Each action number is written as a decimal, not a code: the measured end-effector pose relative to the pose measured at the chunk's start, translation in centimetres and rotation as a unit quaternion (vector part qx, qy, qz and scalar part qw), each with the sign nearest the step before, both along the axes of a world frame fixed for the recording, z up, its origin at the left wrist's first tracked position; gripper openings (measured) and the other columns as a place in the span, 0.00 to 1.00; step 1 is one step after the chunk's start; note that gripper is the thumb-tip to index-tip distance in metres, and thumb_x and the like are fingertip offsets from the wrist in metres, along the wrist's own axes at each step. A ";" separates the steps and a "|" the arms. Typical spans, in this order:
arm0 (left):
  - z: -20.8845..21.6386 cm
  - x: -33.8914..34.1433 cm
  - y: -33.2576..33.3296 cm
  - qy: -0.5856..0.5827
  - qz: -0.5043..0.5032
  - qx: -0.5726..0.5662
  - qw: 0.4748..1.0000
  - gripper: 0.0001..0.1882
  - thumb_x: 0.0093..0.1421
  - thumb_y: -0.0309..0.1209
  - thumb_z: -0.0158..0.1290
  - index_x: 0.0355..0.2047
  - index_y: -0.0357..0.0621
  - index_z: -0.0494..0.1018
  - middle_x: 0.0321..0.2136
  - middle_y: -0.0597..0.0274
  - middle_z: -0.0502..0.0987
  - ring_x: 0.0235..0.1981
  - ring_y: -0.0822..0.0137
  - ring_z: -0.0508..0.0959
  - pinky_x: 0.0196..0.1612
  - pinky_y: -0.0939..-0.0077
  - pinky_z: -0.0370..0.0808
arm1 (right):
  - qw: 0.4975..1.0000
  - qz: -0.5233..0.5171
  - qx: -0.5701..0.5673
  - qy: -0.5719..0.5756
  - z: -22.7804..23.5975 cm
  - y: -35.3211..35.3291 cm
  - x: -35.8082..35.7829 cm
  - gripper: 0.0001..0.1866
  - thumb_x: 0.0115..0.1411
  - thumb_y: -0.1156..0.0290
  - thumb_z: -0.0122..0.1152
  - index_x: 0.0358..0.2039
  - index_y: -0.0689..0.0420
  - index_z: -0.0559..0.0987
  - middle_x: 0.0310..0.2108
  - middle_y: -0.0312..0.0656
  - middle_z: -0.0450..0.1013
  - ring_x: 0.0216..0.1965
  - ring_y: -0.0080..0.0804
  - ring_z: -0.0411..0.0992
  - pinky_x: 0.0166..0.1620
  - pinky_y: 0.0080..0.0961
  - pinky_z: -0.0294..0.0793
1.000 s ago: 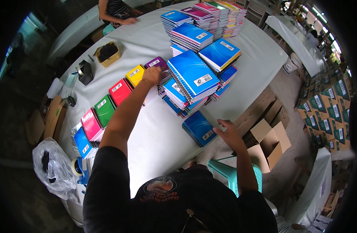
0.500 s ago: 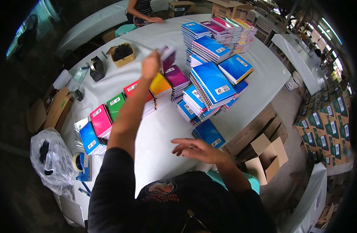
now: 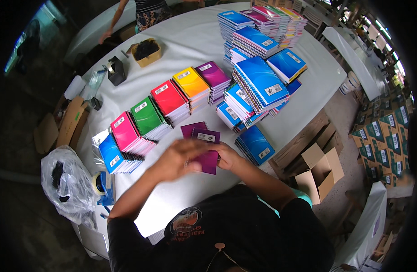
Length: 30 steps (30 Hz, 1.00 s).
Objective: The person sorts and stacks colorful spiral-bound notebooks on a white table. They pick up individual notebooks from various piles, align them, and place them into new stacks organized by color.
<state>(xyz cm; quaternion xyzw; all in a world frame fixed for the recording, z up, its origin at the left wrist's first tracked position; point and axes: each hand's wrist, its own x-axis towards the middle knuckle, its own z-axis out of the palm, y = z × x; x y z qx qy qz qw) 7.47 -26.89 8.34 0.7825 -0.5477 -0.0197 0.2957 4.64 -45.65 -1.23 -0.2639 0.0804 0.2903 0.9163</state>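
Two purple spiral notebooks are in front of me, one (image 3: 214,135) partly over the other (image 3: 193,129). My right hand (image 3: 229,156) grips the upper one by its right edge. Across it reaches my left hand (image 3: 177,159), blurred, with fingers stretched out and thumb apart; whether it touches the cover I cannot make out. Beyond my hands runs a slanting row of notebook stacks: blue (image 3: 111,155), pink (image 3: 125,130), green (image 3: 147,114), red (image 3: 170,97), yellow (image 3: 190,83) and purple (image 3: 213,76).
Tall piles of blue notebooks (image 3: 259,81) stand at the right. A tape dispenser (image 3: 115,71) and a yellow box of dark items (image 3: 147,52) lie at the far left, a plastic bag (image 3: 65,183) nearer. An open carton (image 3: 320,174) is beside the table. Another person (image 3: 150,13) stands across.
My left hand has come back from the far purple stack with purple notebook material, now in front of me. My right hand has closed on a notebook. The person opposite has shifted left.
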 end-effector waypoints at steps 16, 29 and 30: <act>-3.0 15.9 -5.2 -0.045 0.378 0.072 0.922 0.16 0.61 0.39 0.45 0.41 0.41 0.73 0.28 0.44 0.76 0.30 0.52 0.78 0.32 0.65 0.74 | 0.994 -0.079 -0.076 -0.013 -3.3 -2.7 -3.3 0.22 0.56 0.69 0.56 0.51 0.58 0.65 0.46 0.42 0.70 0.45 0.31 0.71 0.46 0.31 0.73; -5.1 -4.5 0.3 -0.045 0.096 0.049 0.993 0.22 0.47 0.31 0.57 0.46 0.55 0.73 0.49 0.63 0.72 0.52 0.61 0.70 0.55 0.60 0.66 | 0.999 -0.032 -0.029 -0.027 -3.4 -1.7 -2.7 0.30 0.59 0.47 0.47 0.52 0.59 0.64 0.44 0.41 0.71 0.44 0.28 0.71 0.46 0.27 0.71; -5.1 -4.4 0.6 -0.001 0.115 0.019 0.993 0.22 0.47 0.31 0.57 0.46 0.56 0.73 0.49 0.63 0.72 0.52 0.61 0.70 0.55 0.61 0.66 | 0.998 -0.009 -0.054 -0.031 -3.7 -1.6 -2.9 0.29 0.59 0.50 0.50 0.51 0.60 0.65 0.44 0.41 0.71 0.44 0.28 0.71 0.46 0.27 0.71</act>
